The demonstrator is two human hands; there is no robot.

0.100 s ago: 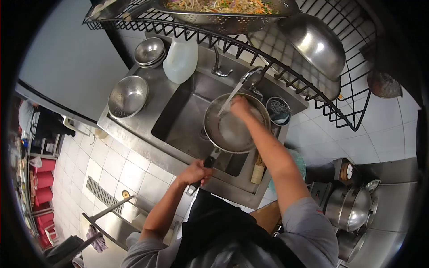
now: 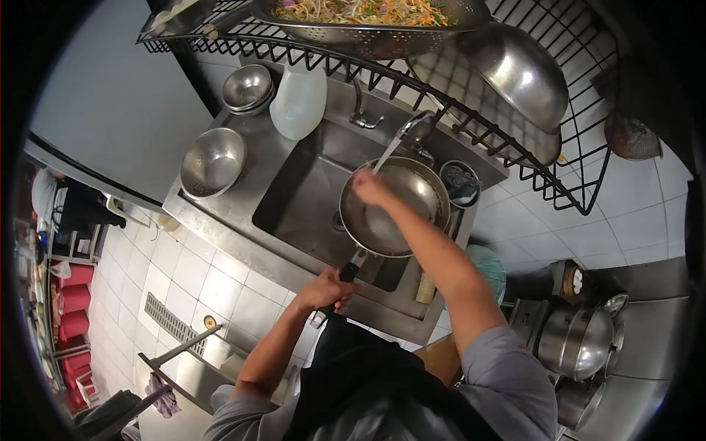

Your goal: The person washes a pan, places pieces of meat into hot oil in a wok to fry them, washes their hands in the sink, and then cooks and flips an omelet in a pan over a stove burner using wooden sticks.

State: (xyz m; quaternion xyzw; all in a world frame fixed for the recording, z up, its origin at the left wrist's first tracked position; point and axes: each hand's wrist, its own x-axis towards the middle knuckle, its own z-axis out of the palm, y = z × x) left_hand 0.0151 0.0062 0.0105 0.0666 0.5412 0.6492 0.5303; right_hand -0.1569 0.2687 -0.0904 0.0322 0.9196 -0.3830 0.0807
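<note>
Before you is the metal desk with its recessed basin. To your left, it supports a colander, stacked bowls and, just beside the stack, a translucent jug. The black wire rack above carries a perforated vessel containing shredded vegetables.

Fisheye-curved edges, dark corners, glare on steel
</note>
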